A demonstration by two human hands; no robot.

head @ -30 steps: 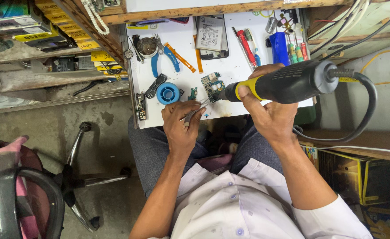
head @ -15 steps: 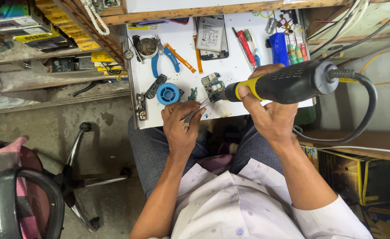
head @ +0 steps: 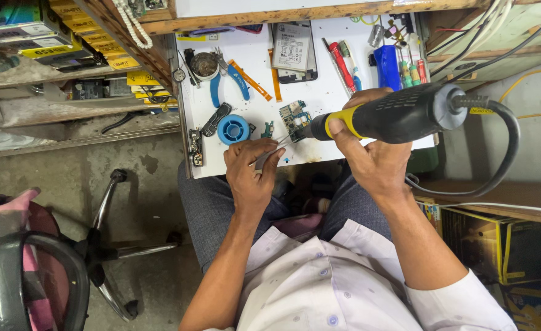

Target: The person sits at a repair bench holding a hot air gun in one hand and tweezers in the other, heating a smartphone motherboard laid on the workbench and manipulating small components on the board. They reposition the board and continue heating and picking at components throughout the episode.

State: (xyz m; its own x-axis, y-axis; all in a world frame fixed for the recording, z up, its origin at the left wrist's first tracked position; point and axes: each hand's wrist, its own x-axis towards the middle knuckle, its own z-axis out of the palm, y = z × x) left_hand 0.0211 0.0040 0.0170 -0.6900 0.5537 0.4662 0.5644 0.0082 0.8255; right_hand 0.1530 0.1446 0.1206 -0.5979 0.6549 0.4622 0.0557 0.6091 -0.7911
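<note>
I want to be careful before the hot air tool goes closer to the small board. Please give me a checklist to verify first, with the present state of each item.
1. Right hand has a firm grip on the hot air tool: ok.
2. Nozzle aimed at the small circuit board: ok.
3. Left hand holds the tweezers, tips toward the board: ok.
4. Tweezers actually touching the board: cannot tell.
5. Blue solder spool and small parts lie close to the board, near the heat: not ok.
6. Black cable hangs free, off the white bench: ok.
</note>
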